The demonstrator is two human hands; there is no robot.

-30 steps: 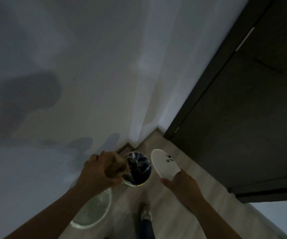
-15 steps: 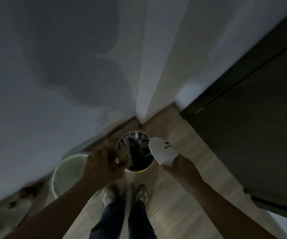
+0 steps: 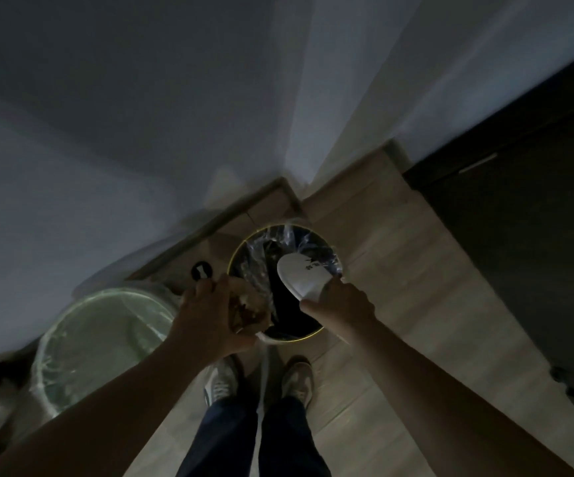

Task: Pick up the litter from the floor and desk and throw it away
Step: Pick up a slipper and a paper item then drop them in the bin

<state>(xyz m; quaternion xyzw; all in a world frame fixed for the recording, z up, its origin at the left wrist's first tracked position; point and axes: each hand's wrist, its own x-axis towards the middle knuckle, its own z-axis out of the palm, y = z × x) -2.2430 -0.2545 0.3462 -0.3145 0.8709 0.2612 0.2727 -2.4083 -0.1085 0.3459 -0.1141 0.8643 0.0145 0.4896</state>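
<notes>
1. Grips wad (image 3: 248, 304) in left hand (image 3: 206, 315), fingers and thumb curled round it. Shows wad as brown and crumpled; gives no clue to its kind in the dim light.
2. Pinches near end of slipper (image 3: 301, 277) in right hand (image 3: 342, 302), thumb on the near-left edge, other fingers hidden beneath.
3. Places wad on the bin side of the left fingers, over the near-left rim of bin (image 3: 292, 339), partly above the mouth and partly above the rim.
4. Runs slipper's long axis away from the right hand toward far-left, toe out over the dark-lined mouth, wholly inside the rim line.
5. Sets both hands at the bin's near edge, one to each side, wad and slipper close together but apart.
6. Suggests release as the step in hand: slipper probably falls straight in, whereas wad likely needs a small carry toward centre to miss the rim.
7. Stands second bin (image 3: 113, 296), clear-lined, just left of the first, under the left forearm.
8. Plants shoes (image 3: 220, 380) on floor (image 3: 399, 287) just short of the bin; leaves cabinet (image 3: 519, 253) well apart at right.
</notes>
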